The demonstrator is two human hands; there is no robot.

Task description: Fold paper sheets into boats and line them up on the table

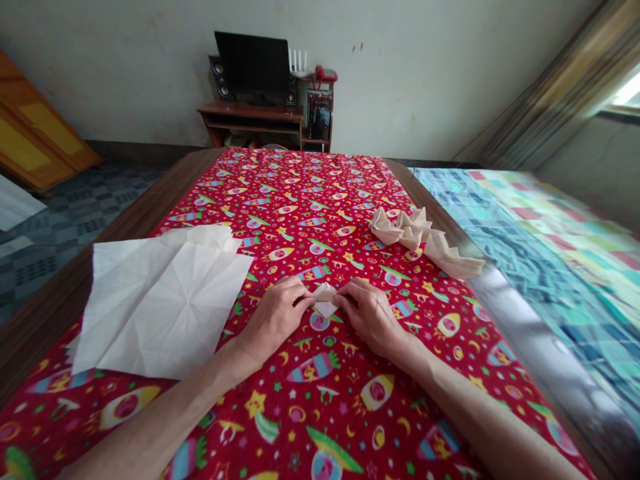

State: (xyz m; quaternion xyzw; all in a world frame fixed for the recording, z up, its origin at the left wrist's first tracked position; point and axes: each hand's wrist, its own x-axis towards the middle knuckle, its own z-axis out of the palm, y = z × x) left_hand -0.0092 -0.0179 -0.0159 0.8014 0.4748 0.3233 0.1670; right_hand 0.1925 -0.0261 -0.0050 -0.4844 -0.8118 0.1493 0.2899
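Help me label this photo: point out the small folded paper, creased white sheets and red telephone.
Small folded paper (327,309): head view, on its lower white part.
Creased white sheets (173,310): head view, on the top sheet.
Red telephone (329,75): head view, on its body.

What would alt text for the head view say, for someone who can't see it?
Left hand and right hand pinch a small folded white paper piece over a red rocket-print cloth; creased white paper sheets lie left, folded cream paper shapes right.
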